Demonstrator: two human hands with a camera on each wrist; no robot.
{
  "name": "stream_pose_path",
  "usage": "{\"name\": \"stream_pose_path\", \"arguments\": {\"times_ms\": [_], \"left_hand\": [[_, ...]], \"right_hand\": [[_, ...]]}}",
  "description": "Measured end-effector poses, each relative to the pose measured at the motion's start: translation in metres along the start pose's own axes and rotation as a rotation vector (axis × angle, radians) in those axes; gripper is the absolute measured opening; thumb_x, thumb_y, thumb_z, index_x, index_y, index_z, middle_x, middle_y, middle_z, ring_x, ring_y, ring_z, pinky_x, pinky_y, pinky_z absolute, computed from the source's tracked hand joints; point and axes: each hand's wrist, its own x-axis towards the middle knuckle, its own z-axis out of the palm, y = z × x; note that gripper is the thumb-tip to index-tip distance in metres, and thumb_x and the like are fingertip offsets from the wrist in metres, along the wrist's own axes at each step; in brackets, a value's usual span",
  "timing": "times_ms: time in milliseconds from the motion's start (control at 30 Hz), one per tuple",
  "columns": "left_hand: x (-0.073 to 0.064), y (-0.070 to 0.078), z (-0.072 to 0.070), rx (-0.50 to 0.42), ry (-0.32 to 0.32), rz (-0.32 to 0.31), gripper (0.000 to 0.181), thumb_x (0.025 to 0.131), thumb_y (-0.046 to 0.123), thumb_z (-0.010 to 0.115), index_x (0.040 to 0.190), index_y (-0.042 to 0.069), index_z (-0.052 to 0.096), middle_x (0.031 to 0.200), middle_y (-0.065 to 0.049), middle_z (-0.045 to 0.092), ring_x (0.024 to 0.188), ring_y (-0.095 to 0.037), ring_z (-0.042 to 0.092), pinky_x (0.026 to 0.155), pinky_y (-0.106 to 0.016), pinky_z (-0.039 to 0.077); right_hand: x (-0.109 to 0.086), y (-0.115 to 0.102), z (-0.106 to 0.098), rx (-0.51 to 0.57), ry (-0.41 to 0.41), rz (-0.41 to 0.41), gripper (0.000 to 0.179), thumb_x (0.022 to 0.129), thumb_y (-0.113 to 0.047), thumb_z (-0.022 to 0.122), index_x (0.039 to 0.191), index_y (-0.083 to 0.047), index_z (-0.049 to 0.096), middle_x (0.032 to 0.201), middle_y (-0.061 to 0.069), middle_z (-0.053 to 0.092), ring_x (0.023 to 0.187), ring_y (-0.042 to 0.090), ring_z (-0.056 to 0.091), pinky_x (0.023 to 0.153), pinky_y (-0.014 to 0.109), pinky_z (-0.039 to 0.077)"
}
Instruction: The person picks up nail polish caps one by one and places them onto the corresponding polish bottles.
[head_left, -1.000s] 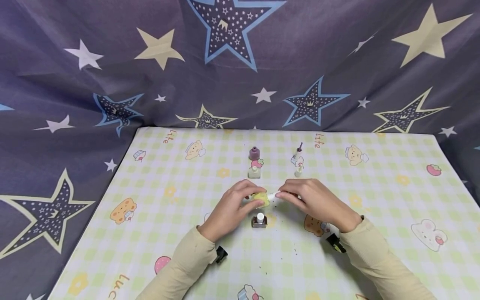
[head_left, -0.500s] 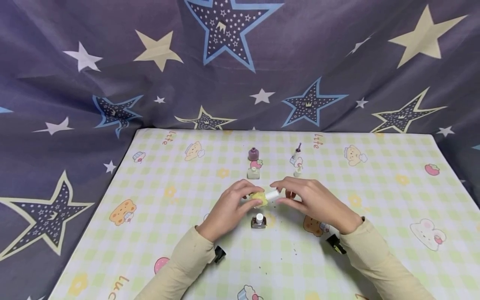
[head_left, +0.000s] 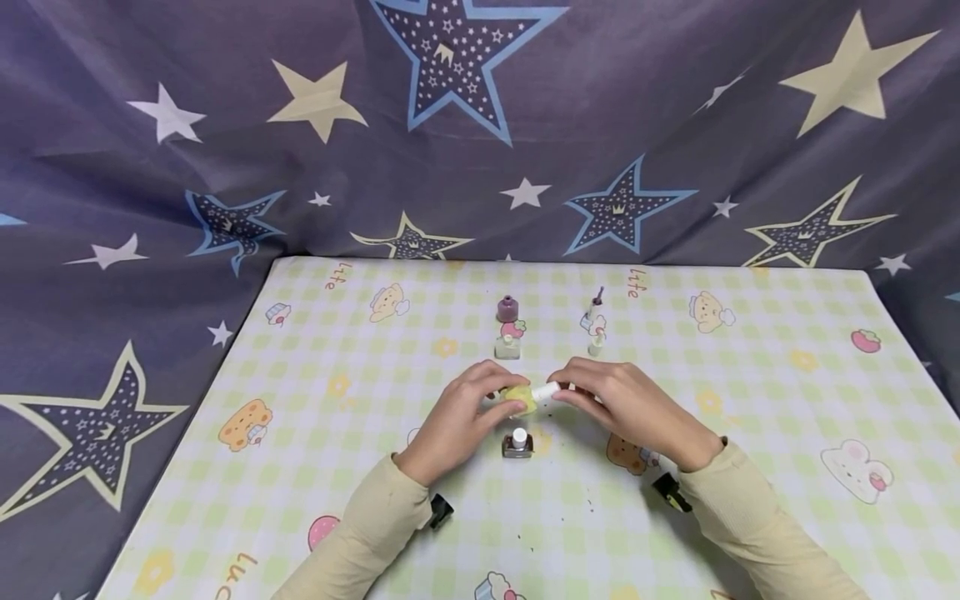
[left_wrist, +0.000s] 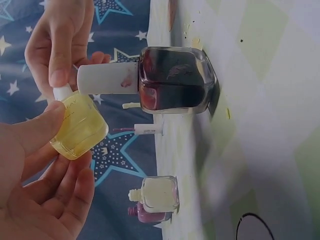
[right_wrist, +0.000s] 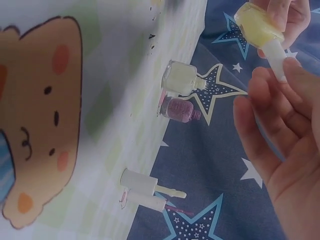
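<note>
1. Left hand point(head_left: 465, 408), just left of centre in the head view: thumb and fingers are pinching the yellow bottle point(head_left: 519, 398) by its body, holding it tilted near the middle of the frame.
2. Right hand point(head_left: 626, 408), coming in from the right: thumb and fingertips pinch the far end of the white cap point(head_left: 545, 391), which sits at the bottle's neck. Whether it's fully screwed down, I can't tell!
3. How will it handle? Light and stiff, I'd judge; it looks like glass, so smooth, a bit slippery and breakable if dropped. The best hold is surely the body's broad sides for one hand, the cap's sides for the other.
4. Just below the hands, the dark bottle point(head_left: 517, 447) stands upright, its own cap on.
5. Above them, the pale bottle point(head_left: 507, 348) and, behind it, the purple bottle point(head_left: 507, 310), both upright with bare necks.
6. Right of those, the pale brush point(head_left: 596, 344) and the purple brush point(head_left: 596, 308) stand on their caps, bristles up.
7. And the change: half a second ago the right fingers are parted around the cap; now they're closed on it again. The left hand's hold looks the same, and the standing bottles haven't budged.
</note>
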Motion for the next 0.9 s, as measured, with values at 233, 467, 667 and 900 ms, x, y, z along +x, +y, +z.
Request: {"name": "stream_pose_path", "arguments": {"times_ms": [233,467,667,900], "left_hand": [[-0.0009,0.0022,0.0,0.002,0.021,0.016,0.026,0.092,0.023,0.071,0.116,0.013,0.073,0.111,0.004,0.065,0.096,-0.011,0.059,0.087,-0.031,0.052],[-0.0002,0.0023,0.001,0.007,0.012,0.009,0.026,0.092,0.024,0.07,0.116,0.013,0.073,0.111,0.004,0.065,0.097,-0.011,0.059,0.087,-0.031,0.052],[0.0017,-0.0005,0.0,0.008,0.002,-0.008,0.027,0.092,0.024,0.07,0.116,0.013,0.073,0.111,0.004,0.065,0.095,-0.011,0.058,0.084,-0.032,0.051],[0.0026,-0.0016,-0.0007,0.001,-0.002,-0.009,0.026,0.092,0.024,0.07,0.116,0.012,0.073,0.111,0.003,0.065,0.094,-0.011,0.058,0.084,-0.032,0.052]], "right_hand": [[0.0016,0.0,0.0043,0.003,0.005,0.033,0.014,0.102,-0.026,0.057,0.094,-0.022,0.068,0.082,-0.016,0.059,0.064,-0.005,0.047,0.063,0.02,0.046],[0.0035,-0.0002,0.0052,0.001,0.002,0.062,0.021,0.103,-0.028,0.056,0.087,-0.024,0.069,0.076,-0.014,0.059,0.06,-0.005,0.045,0.061,0.02,0.045],[0.0023,0.0006,0.0019,0.013,0.017,0.057,0.022,0.098,-0.03,0.065,0.115,-0.018,0.07,0.088,-0.012,0.065,0.069,-0.004,0.053,0.063,0.02,0.049],[0.0029,0.0019,-0.0018,0.049,0.019,-0.006,0.023,0.095,-0.021,0.069,0.118,-0.018,0.069,0.1,-0.011,0.067,0.075,-0.002,0.057,0.065,0.022,0.052]]}}
